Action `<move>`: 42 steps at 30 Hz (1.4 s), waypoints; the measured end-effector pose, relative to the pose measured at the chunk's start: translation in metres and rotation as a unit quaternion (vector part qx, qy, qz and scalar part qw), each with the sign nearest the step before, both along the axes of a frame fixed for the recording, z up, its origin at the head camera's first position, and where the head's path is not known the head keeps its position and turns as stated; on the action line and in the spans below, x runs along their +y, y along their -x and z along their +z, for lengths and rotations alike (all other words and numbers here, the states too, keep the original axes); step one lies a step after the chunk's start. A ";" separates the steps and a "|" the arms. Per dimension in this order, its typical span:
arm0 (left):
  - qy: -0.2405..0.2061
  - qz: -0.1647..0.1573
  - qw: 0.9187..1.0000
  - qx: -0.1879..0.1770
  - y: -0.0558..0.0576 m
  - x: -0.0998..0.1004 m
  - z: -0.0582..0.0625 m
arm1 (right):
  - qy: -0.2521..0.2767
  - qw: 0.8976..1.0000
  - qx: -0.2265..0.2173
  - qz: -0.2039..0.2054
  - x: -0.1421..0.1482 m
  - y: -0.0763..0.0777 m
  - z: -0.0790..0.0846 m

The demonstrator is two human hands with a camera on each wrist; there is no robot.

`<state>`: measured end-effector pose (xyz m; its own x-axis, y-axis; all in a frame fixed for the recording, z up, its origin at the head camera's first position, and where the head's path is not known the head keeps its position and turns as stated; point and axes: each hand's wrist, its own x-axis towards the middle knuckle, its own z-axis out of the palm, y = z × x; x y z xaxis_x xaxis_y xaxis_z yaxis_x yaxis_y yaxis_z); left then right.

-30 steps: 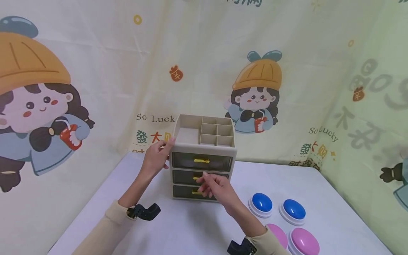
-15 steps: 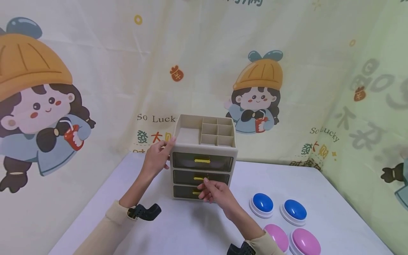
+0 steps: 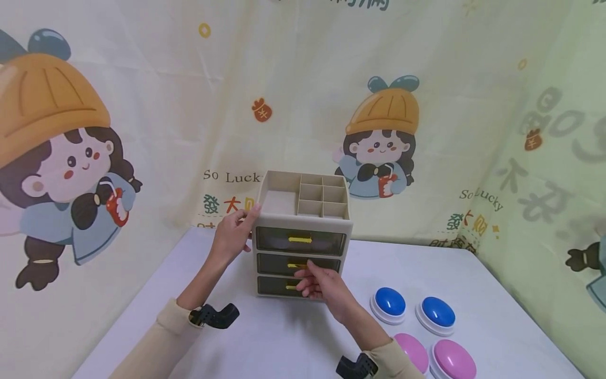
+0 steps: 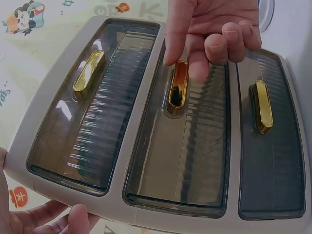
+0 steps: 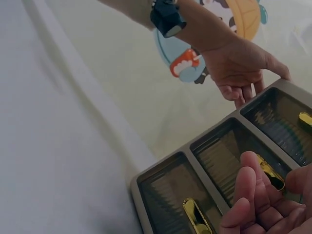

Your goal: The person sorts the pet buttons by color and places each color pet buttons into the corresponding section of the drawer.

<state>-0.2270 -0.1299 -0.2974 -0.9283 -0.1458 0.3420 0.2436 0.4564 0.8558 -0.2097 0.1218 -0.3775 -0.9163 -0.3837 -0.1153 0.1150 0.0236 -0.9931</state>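
A beige desktop drawer cabinet (image 3: 304,223) stands on the white table, its three dark see-through drawers closed. My left hand (image 3: 233,234) holds the cabinet's left side, thumb at the top front edge and fingers along the side wall. At the middle drawer, my right hand (image 3: 324,284) has thumb and index finger on either side of one end of the gold handle (image 4: 179,87), pinching it. Its other fingers curl loosely below. The top drawer's handle (image 4: 89,73) and the bottom drawer's handle (image 4: 263,105) are untouched.
Right of the cabinet are two blue dome buttons (image 3: 390,301) on white bases, with two pink ones (image 3: 453,359) nearer the front. The right sleeve partly covers one pink button. A printed cloth (image 3: 303,79) hangs behind the table (image 3: 246,337).
The right hand has shifted slightly down and right along the middle drawer's handle. The left hand stays on the cabinet's side. On the left, the cloth's printed figure has slid right.
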 end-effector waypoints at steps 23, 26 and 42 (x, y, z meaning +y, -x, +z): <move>-0.002 -0.004 1.000 0.004 0.001 0.001 0.002 | 0.018 1.000 -0.017 -0.016 0.000 -0.021 0.003; -0.005 -0.009 1.000 0.002 0.000 0.001 0.003 | 0.020 0.999 -0.023 -0.014 0.000 -0.029 0.003; -0.002 -0.007 1.000 0.000 -0.003 0.000 0.001 | 0.001 0.999 -0.048 0.005 0.006 -0.064 0.000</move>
<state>-0.2243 -0.1300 -0.2964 -0.9304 -0.1340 0.3411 0.2499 0.4490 0.8579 -0.1453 0.1273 -0.3772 -0.8972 -0.3934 -0.2006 0.2085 0.0229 -0.9777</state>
